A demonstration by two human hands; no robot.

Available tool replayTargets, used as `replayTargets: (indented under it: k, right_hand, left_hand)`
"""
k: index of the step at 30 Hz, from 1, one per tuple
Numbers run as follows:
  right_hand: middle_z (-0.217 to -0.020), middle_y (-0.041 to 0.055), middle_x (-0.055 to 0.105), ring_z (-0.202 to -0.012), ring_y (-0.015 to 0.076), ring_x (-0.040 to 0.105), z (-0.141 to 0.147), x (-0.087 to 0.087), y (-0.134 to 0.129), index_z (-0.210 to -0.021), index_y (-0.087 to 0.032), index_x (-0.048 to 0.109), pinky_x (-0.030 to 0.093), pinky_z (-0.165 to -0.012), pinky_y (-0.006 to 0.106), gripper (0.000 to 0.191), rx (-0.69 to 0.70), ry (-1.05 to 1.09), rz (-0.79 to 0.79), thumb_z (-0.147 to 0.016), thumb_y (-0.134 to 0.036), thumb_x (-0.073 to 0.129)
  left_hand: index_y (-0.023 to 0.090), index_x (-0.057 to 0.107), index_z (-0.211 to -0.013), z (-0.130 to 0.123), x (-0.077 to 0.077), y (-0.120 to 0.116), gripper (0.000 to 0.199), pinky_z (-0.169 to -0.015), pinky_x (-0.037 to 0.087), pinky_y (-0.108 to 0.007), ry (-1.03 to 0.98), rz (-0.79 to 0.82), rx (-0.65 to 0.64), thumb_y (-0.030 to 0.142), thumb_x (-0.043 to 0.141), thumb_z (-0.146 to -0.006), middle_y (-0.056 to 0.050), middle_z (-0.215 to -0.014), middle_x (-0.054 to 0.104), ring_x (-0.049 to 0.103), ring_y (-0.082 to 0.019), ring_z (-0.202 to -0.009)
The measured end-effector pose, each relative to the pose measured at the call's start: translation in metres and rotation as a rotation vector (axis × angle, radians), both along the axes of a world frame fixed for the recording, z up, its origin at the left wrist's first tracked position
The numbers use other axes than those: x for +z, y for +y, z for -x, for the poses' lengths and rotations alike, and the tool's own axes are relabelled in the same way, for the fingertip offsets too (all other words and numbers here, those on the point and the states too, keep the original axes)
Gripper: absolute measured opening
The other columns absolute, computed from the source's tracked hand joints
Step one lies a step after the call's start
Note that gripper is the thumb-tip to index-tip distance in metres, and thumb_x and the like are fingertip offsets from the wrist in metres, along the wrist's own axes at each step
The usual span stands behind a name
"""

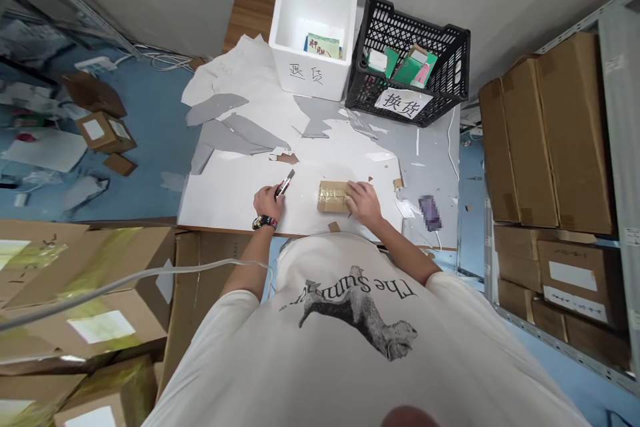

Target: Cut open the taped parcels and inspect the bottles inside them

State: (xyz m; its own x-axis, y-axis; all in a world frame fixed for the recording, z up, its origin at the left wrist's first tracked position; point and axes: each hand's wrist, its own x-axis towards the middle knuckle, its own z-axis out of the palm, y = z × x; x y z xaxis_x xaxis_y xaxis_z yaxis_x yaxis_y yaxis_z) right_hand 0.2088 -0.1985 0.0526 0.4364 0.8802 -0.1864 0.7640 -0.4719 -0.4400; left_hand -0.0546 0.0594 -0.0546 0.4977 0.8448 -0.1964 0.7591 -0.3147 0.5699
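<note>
My left hand [269, 203], with a dark patterned band at its wrist, is closed round a utility knife [285, 183]. The knife's tip points up and to the right, apart from the small cardboard box [332, 196]. That box lies flat on the white-covered table [230, 197], its top crossed by shiny tape. My right hand [364, 203] grips the box at its right end, with fingers over the top; the thumb is hard to see. A brown cardboard scrap [333, 227] lies near the table's front edge.
Behind stand a white foam box [314, 27] and a black crate [410, 60], both with packets inside. Grey plastic scraps [240, 133] litter the table. A blurred dark device [430, 213] sits at right. Cartons [115, 280] are stacked at left; shelved cartons [570, 140] stand at right.
</note>
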Motion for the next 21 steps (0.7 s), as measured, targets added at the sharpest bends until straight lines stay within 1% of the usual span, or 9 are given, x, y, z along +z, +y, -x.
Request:
replayTargets:
  k: [2, 4, 6, 9, 12, 14, 16, 18, 21]
  right_hand:
    - [-0.167, 0.0189, 0.068, -0.155, 0.0337, 0.055, -0.007, -0.008, -0.017, -0.159, -0.018, 0.072, 0.042, -0.134, 0.053, 0.062, -0.321, 0.013, -0.084, -0.121, -0.047, 0.033]
    - [-0.150, 0.0218, 0.076, -0.141, 0.0346, 0.066, -0.015, -0.020, -0.030, -0.156, -0.015, 0.072, 0.054, -0.121, 0.050, 0.067, -0.637, 0.103, -0.108, -0.118, -0.056, 0.035]
    - [-0.127, 0.0182, 0.083, -0.121, 0.0339, 0.075, -0.021, -0.033, -0.035, -0.140, -0.016, 0.080, 0.061, -0.107, 0.046, 0.069, -0.781, 0.270, -0.059, -0.114, -0.066, 0.040]
    - [-0.107, 0.0140, 0.086, -0.108, 0.0326, 0.078, -0.025, -0.043, -0.033, -0.113, -0.018, 0.086, 0.062, -0.105, 0.044, 0.065, -0.764, 0.428, -0.011, -0.110, -0.067, 0.044]
    - [-0.126, 0.0154, 0.087, -0.121, 0.0319, 0.077, -0.025, -0.043, -0.032, -0.129, -0.017, 0.084, 0.060, -0.115, 0.046, 0.056, -0.756, 0.459, -0.159, -0.105, -0.055, 0.050]
    - [-0.147, 0.0166, 0.081, -0.135, 0.0296, 0.075, -0.023, -0.042, -0.038, -0.149, -0.017, 0.076, 0.058, -0.119, 0.045, 0.063, -0.763, 0.511, -0.315, -0.101, -0.049, 0.051]
    - [-0.159, 0.0175, 0.075, -0.142, 0.0274, 0.072, -0.017, -0.045, -0.047, -0.157, -0.018, 0.069, 0.058, -0.120, 0.044, 0.067, -0.788, 0.584, -0.426, -0.101, -0.048, 0.048]
    - [-0.158, 0.0184, 0.075, -0.140, 0.0271, 0.074, -0.008, -0.053, -0.056, -0.151, -0.019, 0.071, 0.059, -0.116, 0.043, 0.065, -0.833, 0.655, -0.425, -0.104, -0.053, 0.042]
    - [-0.136, 0.0196, 0.083, -0.125, 0.0287, 0.078, 0.008, -0.070, -0.064, -0.127, -0.018, 0.078, 0.061, -0.105, 0.041, 0.076, -0.881, 0.674, -0.290, -0.107, -0.076, 0.032]
  left_hand:
    - [0.014, 0.075, -0.156, -0.011, 0.002, -0.015, 0.058, -0.120, 0.050, -0.054, -0.077, 0.058, -0.002, 0.043, 0.057, -0.109, -0.025, -0.153, 0.068, 0.063, -0.041, -0.140]
    - [0.015, 0.067, -0.165, -0.031, 0.010, -0.030, 0.065, -0.111, 0.055, -0.047, -0.167, 0.219, -0.080, 0.052, 0.049, -0.115, -0.022, -0.151, 0.073, 0.072, -0.035, -0.128]
    - [0.017, 0.068, -0.165, -0.056, 0.019, -0.042, 0.070, -0.101, 0.057, -0.041, -0.168, 0.373, -0.209, 0.061, 0.046, -0.116, -0.019, -0.138, 0.082, 0.077, -0.032, -0.115]
    - [0.016, 0.084, -0.138, -0.090, 0.032, -0.049, 0.066, -0.094, 0.055, -0.041, -0.017, 0.345, -0.361, 0.067, 0.050, -0.114, -0.020, -0.117, 0.087, 0.078, -0.038, -0.113]
    - [0.016, 0.085, -0.133, -0.099, 0.041, -0.048, 0.055, -0.100, 0.054, -0.045, 0.003, 0.224, -0.399, 0.057, 0.054, -0.114, -0.023, -0.119, 0.087, 0.079, -0.043, -0.120]
    - [0.018, 0.076, -0.152, -0.089, 0.043, -0.051, 0.054, -0.109, 0.055, -0.046, -0.152, 0.235, -0.398, 0.047, 0.050, -0.114, -0.021, -0.136, 0.085, 0.077, -0.039, -0.130]
    - [0.019, 0.063, -0.166, -0.074, 0.039, -0.058, 0.059, -0.117, 0.055, -0.045, -0.329, 0.316, -0.383, 0.041, 0.045, -0.114, -0.018, -0.153, 0.078, 0.074, -0.033, -0.141]
    - [0.020, 0.059, -0.167, -0.059, 0.033, -0.068, 0.059, -0.122, 0.054, -0.046, -0.385, 0.406, -0.331, 0.040, 0.041, -0.114, -0.018, -0.160, 0.074, 0.070, -0.029, -0.148]
    - [0.022, 0.065, -0.153, -0.046, 0.023, -0.080, 0.050, -0.122, 0.054, -0.048, -0.273, 0.450, -0.215, 0.044, 0.041, -0.115, -0.016, -0.155, 0.076, 0.070, -0.030, -0.144]
